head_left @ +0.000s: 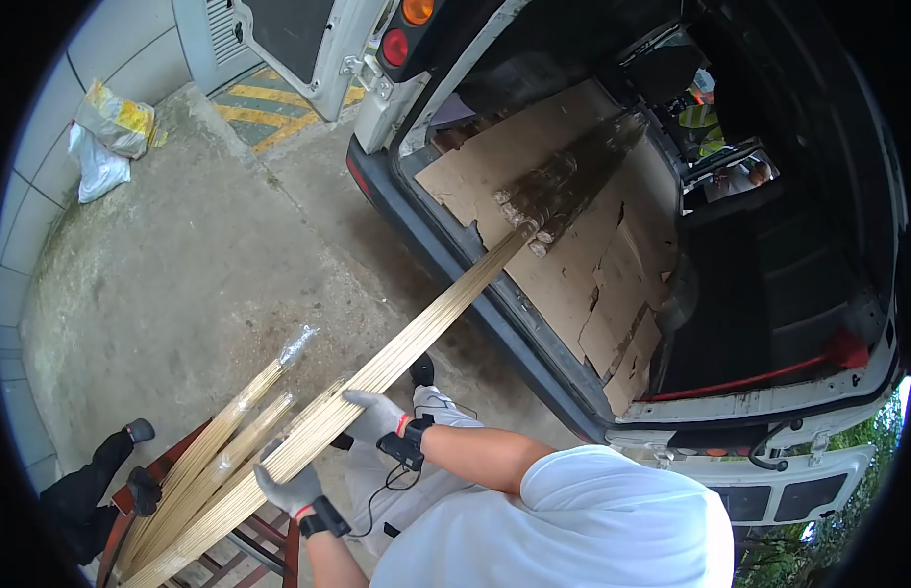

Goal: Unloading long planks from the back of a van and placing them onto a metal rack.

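Note:
A long bundle of thin, pale golden rods (406, 349) slants from the lower left up into the back of a van. My left hand (289, 490), in a grey glove, is closed on its near edge toward the lower end. Farther up, my right hand (377, 419), also gloved, grips the same edge; its fingers beneath are partly hidden. The far end reaches several brown, film-wrapped bundles (543, 191) lying in the van. Beside the held rods, more golden bundles (225, 428) with clear film on their ends rest on a reddish metal frame (122, 529).
Torn cardboard (573, 304) covers the van floor, behind a dark rear bumper (455, 284). An open van door (308, 59) stands at upper left. Another person's dark-clad leg (107, 461) is at far left. Sacks (107, 137) lie by the wall. A red bar (749, 377) crosses the van's right side.

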Tool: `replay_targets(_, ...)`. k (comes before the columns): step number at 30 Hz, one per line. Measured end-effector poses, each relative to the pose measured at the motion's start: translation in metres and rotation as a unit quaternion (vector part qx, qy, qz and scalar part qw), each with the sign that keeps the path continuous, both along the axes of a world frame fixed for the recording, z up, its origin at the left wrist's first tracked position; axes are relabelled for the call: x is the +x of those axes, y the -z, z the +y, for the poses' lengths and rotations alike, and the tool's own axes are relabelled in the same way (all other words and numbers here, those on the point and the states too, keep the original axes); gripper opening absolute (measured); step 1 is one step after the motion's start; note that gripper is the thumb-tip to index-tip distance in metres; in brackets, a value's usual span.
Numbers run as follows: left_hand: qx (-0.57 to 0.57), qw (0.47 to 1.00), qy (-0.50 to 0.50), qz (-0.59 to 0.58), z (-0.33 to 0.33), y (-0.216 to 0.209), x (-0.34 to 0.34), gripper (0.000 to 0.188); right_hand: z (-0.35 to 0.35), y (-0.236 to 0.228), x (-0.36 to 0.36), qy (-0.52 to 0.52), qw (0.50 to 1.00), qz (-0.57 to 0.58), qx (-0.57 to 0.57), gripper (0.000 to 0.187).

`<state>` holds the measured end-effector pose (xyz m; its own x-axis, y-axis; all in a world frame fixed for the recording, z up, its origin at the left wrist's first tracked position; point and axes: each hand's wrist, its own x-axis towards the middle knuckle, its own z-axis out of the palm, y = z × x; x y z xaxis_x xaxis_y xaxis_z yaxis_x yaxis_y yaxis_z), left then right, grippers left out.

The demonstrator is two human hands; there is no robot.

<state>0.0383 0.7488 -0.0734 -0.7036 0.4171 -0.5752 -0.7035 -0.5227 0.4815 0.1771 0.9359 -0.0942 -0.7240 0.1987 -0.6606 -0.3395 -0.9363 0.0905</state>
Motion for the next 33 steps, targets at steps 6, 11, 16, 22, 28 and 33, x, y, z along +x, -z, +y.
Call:
replay_targets(6, -0.119, 0.991, -0.057, 0.036, -0.136, -0.013, -0.064, 0.041, 0.143, 0.048, 0.120, 0.059, 0.974, -0.121, 0.185, 0.086)
replay_targets(11, -0.332, 0.931, -0.150, -0.020, -0.190, -0.033, -0.124, 0.043, 0.332, 0.098, 0.210, 0.279, 0.917, -0.195, 0.210, 0.078)
replay_targets(16, -0.320, 0.930, -0.154, -0.091, -0.233, 0.003, -0.170, 0.046, 0.318, 0.104, 0.191, 0.116, 0.923, -0.324, 0.171, 0.020)
replay_targets(22, -0.243, 0.937, -0.229, -0.098, -0.249, 0.018, -0.188, 0.057, 0.233, -0.006, 0.200, 0.084, 0.909, -0.338, 0.228, 0.022)
replay_targets(28, -0.218, 0.945, -0.241, -0.017, -0.200, 0.015, -0.073, 0.051, 0.142, -0.044, 0.119, 0.077, 0.936, -0.307, 0.154, 0.012)
replay_targets(33, -0.308, 0.924, -0.080, -0.214, -0.177, -0.007, 0.039, 0.056, 0.050, -0.010, 0.066, -0.008, 0.961, -0.255, 0.104, 0.014)
